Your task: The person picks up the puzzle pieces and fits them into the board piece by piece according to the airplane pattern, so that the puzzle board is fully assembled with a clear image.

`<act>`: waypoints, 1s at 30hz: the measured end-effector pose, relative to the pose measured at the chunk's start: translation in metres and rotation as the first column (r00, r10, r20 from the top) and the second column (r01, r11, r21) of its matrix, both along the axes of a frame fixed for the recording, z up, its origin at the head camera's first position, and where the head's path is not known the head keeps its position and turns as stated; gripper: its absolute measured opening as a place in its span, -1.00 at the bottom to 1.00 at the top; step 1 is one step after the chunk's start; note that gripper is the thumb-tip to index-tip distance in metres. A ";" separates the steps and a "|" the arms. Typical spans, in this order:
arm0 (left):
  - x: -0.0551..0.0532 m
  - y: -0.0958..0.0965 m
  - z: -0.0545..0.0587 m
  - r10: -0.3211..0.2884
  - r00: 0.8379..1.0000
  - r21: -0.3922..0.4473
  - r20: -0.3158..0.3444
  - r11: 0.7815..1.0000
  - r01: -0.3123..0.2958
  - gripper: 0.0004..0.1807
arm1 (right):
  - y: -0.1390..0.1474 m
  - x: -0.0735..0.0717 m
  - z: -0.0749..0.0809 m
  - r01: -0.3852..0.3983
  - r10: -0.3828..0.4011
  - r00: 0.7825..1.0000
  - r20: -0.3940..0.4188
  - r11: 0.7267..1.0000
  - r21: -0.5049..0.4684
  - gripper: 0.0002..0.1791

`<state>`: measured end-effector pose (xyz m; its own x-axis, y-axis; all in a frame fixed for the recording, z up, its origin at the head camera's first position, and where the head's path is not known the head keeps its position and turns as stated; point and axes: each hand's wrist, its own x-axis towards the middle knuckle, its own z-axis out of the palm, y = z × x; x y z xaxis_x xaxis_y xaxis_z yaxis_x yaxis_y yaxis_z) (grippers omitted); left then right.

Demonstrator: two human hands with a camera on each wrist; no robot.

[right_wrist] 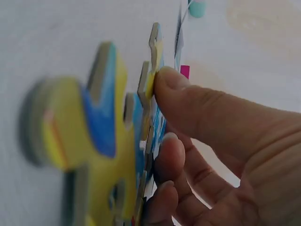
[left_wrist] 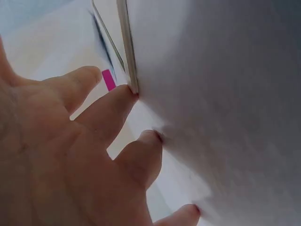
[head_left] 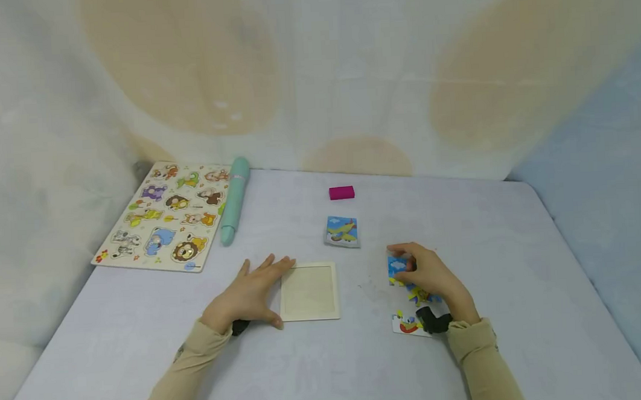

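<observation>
My left hand (head_left: 252, 294) is spread wide on the table, its index finger and thumb at the left border of a shallow square wooden puzzle frame (head_left: 310, 316). In the left wrist view, a fingertip (left_wrist: 129, 90) meets the corner of that frame. On the right, my right hand (head_left: 430, 273) pinches a blue puzzle piece (head_left: 396, 268) with a white cloud and some yellow on it. More jigsaw pieces lie beneath and around this hand: a yellow-and-blue one (head_left: 419, 294) and a white one with red (head_left: 405, 325). A yellow piece (right_wrist: 101, 141) looms blurred in the right wrist view.
A small square plane picture (head_left: 342, 232) lies beyond the frame, with a magenta block (head_left: 342, 193) farther back. An animal puzzle board (head_left: 161, 223) and a rolled mint-green item (head_left: 235, 201) occupy the back left. Fabric walls border the table.
</observation>
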<state>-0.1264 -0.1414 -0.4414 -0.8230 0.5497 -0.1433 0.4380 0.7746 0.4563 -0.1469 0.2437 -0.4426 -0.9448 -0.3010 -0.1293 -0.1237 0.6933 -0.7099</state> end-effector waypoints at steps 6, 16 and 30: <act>-0.004 0.015 -0.002 -0.074 0.997 0.041 0.022 0.996 0.073 0.30 | 0.000 -0.003 -0.002 0.012 -0.012 0.999 0.031 1.000 0.003 -0.50; -0.002 0.022 0.000 -0.098 0.994 0.021 0.037 0.995 0.098 0.30 | -0.001 -0.010 -0.002 0.027 -0.027 0.999 0.044 1.000 -0.001 -0.75; -0.004 0.019 -0.002 -0.102 0.994 0.045 0.026 0.994 0.101 0.29 | -0.075 -0.017 0.015 -0.059 0.077 0.991 0.110 0.985 -0.159 -0.78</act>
<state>-0.1302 -0.1226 -0.4434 -0.7586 0.6363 -0.1402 0.4995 0.7061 0.5019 -0.1640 0.1684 -0.4275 -0.9031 -0.3885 -0.1827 -0.0777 0.5663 -0.8205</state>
